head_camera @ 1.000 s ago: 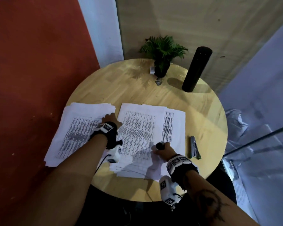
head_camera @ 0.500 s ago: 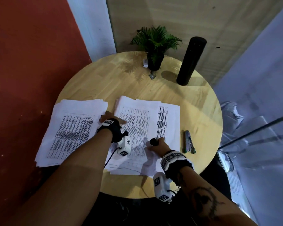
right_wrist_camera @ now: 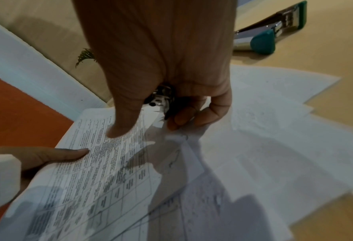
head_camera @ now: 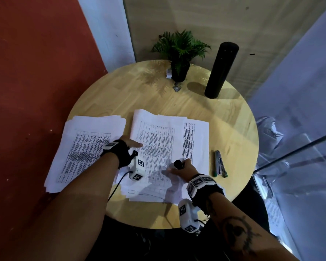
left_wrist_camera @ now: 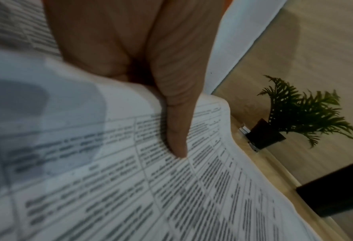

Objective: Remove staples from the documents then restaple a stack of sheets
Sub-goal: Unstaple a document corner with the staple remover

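Two piles of printed sheets lie on the round wooden table [head_camera: 177, 106]: a left stack [head_camera: 87, 147] and a spread middle stack [head_camera: 158, 140]. My left hand [head_camera: 134, 144] pinches the left edge of the middle stack's top sheet [left_wrist_camera: 192, 187], thumb [left_wrist_camera: 177, 138] on top and fingers beneath, so the edge curls up. My right hand [head_camera: 180, 166] rests on the same sheet nearer me and grips a black and metal staple remover [right_wrist_camera: 163, 101]. A green-tipped stapler [head_camera: 220, 163] lies on the table, right of the papers.
A small potted plant [head_camera: 179, 53] and a tall black cylinder [head_camera: 221, 69] stand at the table's far side. A small white box [head_camera: 168, 74] and small metal bits [head_camera: 176, 88] lie by the pot. A red wall is left, a glass panel right.
My left hand has shifted right, from between the stacks onto the left edge of the middle stack's top sheet. My right hand stays on the papers with the staple remover.
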A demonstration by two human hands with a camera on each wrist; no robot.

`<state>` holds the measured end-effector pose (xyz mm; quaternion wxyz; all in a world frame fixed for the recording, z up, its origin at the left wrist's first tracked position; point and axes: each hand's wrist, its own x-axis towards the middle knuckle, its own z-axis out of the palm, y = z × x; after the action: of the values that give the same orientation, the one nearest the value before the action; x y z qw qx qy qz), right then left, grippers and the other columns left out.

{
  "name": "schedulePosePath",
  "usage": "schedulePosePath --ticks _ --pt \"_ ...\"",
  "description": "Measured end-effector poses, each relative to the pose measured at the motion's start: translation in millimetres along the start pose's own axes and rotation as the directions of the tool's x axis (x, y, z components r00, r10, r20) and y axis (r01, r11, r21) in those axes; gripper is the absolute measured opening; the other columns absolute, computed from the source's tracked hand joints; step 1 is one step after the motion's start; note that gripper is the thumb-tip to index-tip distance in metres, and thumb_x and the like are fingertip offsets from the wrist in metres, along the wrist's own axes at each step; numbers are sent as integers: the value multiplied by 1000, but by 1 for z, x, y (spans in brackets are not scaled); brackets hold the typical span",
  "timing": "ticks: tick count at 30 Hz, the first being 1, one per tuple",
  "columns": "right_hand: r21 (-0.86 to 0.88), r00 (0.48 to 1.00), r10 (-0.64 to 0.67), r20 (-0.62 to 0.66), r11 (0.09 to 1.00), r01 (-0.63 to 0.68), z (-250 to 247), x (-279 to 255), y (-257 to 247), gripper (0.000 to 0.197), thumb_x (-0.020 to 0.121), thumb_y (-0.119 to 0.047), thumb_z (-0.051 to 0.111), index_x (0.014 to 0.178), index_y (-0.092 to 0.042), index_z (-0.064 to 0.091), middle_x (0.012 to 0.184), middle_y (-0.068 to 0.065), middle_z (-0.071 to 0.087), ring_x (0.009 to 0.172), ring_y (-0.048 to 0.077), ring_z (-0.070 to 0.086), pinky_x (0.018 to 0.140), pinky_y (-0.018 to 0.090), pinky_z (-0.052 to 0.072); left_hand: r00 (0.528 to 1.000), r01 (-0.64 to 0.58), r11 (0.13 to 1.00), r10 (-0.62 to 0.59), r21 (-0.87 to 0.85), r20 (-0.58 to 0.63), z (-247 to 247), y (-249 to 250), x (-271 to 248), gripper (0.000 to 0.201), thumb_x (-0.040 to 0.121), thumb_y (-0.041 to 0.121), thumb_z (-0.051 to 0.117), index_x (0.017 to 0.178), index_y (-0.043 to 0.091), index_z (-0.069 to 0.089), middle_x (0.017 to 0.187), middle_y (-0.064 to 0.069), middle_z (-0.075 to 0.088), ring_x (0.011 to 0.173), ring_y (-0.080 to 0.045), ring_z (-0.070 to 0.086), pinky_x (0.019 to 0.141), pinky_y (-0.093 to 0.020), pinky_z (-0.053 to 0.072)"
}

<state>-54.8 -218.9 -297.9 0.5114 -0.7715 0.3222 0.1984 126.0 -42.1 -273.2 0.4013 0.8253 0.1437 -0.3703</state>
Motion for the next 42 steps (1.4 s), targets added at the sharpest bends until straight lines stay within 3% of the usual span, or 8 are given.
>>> schedulePosePath --ticks 9,16,22,30,34,37,40,42 --pt "428 998 -27 -49 902 46 -8 4 -1 30 92 -15 57 66 -10 41 36 -10 41 35 2 38 37 15 30 891 -388 919 355 -71 -284 11 -37 -10 72 73 17 80 136 4 47 107 -13 64 102 -28 61 79 -27 42" --pt "251 877 -359 -320 860 444 -80 -32 -62 34 66 -5 82 93 -9 61 91 8 59 71 19 56 54 21 47 830 -549 778 467 -306 -303 -23 -9 -59 35 75 4 75 107 -7 64 98 -10 65 89 -20 62 83 -29 47" --pt "-434 651 -741 -164 647 627 -149 -80 -176 61 55 -21 89 111 -15 66 153 8 18 101 25 60 85 35 49 768 -640 677 569 -364 -294 -50 21 -100 25 76 0 72 100 2 67 73 12 72 66 2 66 79 -29 51" --pt "-494 659 -752 9 569 657 -171 -137 -241 40 57 -18 88 91 -16 68 90 9 67 84 24 64 70 28 49 663 -746 564 677 -354 -319 -79 46 -150 21 75 5 75 92 15 68 77 11 73 94 -25 66 78 -28 54" --pt "-466 592 -805 45 507 725 -172 -159 -250 46 52 -17 90 91 -23 67 89 3 65 85 22 64 80 35 51 486 -874 398 715 -278 -503 -98 73 -175 94 59 25 87 139 17 38 125 -6 56 121 -22 51 99 -28 46" --pt "-458 559 -824 90 464 758 -173 -181 -257 46 52 -9 89 93 -12 69 80 -7 61 76 16 62 74 31 50 157 -932 337 700 129 -697 -113 103 -208 115 59 66 72 148 12 22 137 -16 44 128 -29 41 107 -39 37" --pt "-550 529 -837 141 378 745 -173 -203 -263 51 51 -14 90 97 -12 69 82 -14 55 78 12 59 75 26 47 -67 -775 296 840 558 -539 -118 125 -247 111 55 82 55 143 17 36 141 -11 42 131 -29 35 108 -45 30" --pt "-600 520 -836 174 329 729 -174 -217 -265 55 50 -18 91 101 -12 70 85 -14 54 82 13 58 78 27 46 -68 -691 167 954 703 -293 -115 138 -270 105 50 82 55 138 27 43 141 1 44 133 -23 31 108 -52 24"
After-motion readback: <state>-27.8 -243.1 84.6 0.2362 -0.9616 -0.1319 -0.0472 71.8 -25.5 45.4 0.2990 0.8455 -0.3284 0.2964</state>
